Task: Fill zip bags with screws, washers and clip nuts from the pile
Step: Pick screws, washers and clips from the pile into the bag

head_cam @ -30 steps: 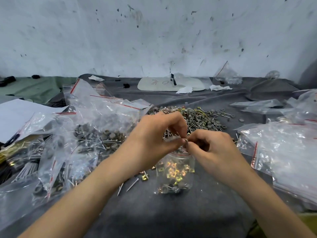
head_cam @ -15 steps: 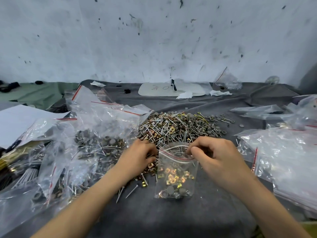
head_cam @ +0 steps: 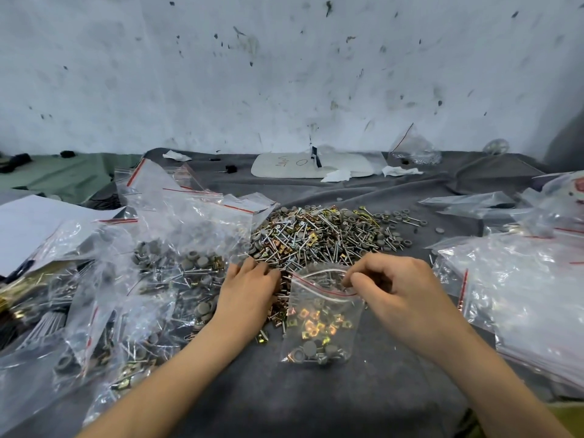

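A small clear zip bag (head_cam: 320, 320) with a red strip stands on the grey cloth, its mouth open. Gold clip nuts and grey washers lie inside it. My right hand (head_cam: 398, 292) pinches the bag's right rim and holds the mouth open. Behind it spreads the pile (head_cam: 325, 238) of screws, washers and clip nuts. My left hand (head_cam: 249, 289) lies palm down on the pile's near left edge, fingers curled into the parts; what they hold is hidden.
Filled zip bags (head_cam: 151, 279) are heaped at the left. Empty clear bags (head_cam: 518, 279) are stacked at the right. White paper (head_cam: 28, 226) lies far left. A white plate (head_cam: 313, 165) and tissue scraps sit near the back wall.
My left hand let go of the bag's top and dropped left into the pile. The bag's mouth opened, held by my right hand alone. The view tilted up slightly.
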Motion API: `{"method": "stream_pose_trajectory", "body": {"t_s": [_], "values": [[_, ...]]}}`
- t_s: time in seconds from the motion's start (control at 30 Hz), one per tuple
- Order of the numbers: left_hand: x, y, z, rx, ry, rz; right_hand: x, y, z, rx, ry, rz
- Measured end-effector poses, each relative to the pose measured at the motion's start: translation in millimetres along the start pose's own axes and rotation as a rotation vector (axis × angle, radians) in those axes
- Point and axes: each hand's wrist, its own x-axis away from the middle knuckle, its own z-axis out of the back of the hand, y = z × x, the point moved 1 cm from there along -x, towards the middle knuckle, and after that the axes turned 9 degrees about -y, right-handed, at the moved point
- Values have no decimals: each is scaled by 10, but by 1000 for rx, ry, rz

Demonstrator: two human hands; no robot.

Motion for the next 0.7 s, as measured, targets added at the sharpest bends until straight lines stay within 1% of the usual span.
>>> {"method": "stream_pose_trajectory", "body": {"t_s": [0.07,0.13,0.23,0.33,0.43,0.53,0.63,0.7], "values": [[7,-12,5,4,22,-29,-2,6,-1,2,4,-5],[30,-39,13,68,37,-70,-5,8,-7,1,7,-10],[71,-111,85,277,124,-102,-9,1,-18,5,-5,-12],[25,-143,276,493,192,-80,-24,-8,1,10,-7,-6],[-45,-131,408,535,181,-98,-27,-16,2,23,-2,5],[-56,-155,392,551,128,-37,-13,-23,-28,28,-11,7],[-9,-152,472,796,132,34,-9,-35,-24,19,-11,11],[39,-101,647,977,202,37,-12,-41,-8,11,-9,18]]}}
